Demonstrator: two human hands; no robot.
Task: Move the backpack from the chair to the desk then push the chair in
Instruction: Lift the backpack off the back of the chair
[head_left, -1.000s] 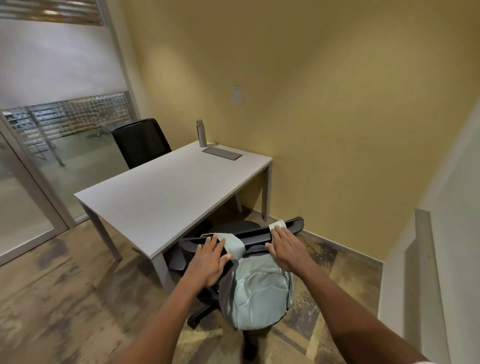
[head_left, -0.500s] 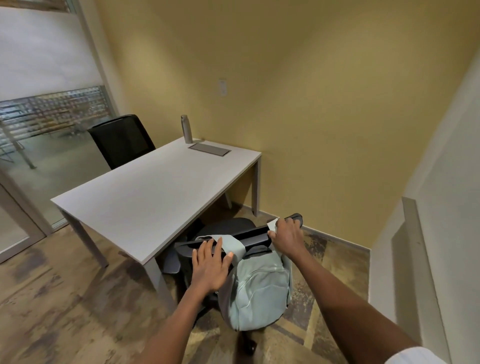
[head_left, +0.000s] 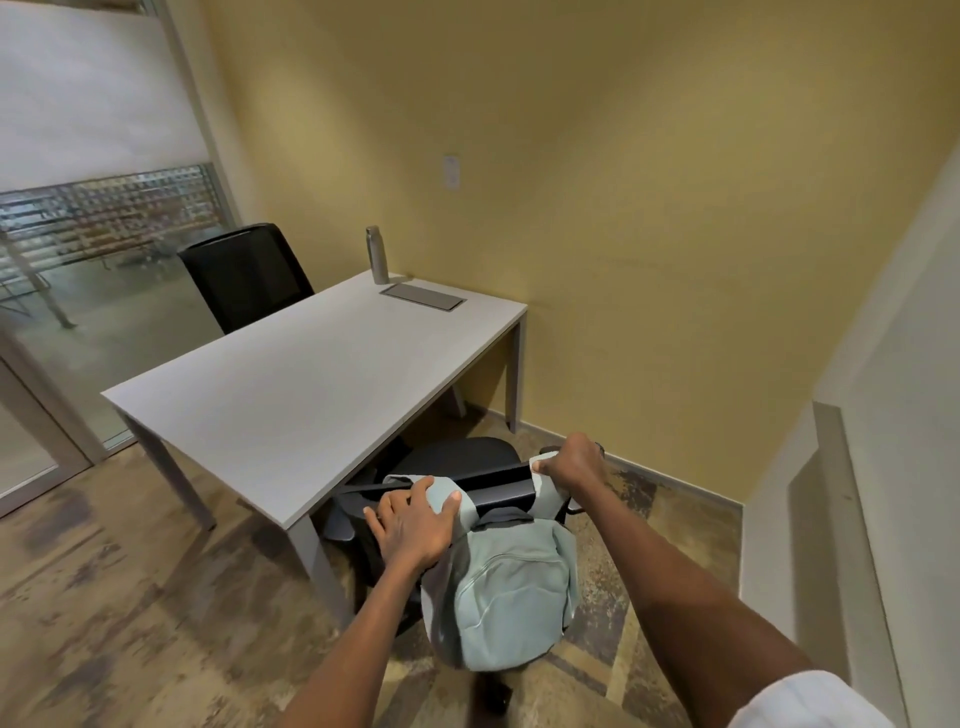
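A pale green backpack hangs by its two straps over the backrest of a black office chair, on the side nearest me. The chair stands at the near right corner of the white desk, its seat partly under the top. My left hand grips the left strap where it crosses the backrest. My right hand is closed around the right strap at the backrest's far end.
A metal bottle and a flat grey panel sit at the desk's far end by the yellow wall. A second black chair stands behind the desk. Glass partition on the left, white ledge on the right.
Both hands went from lying flat on the straps to closing around them. My right hand slid toward the backrest's far end. The view has shifted closer to the chair.
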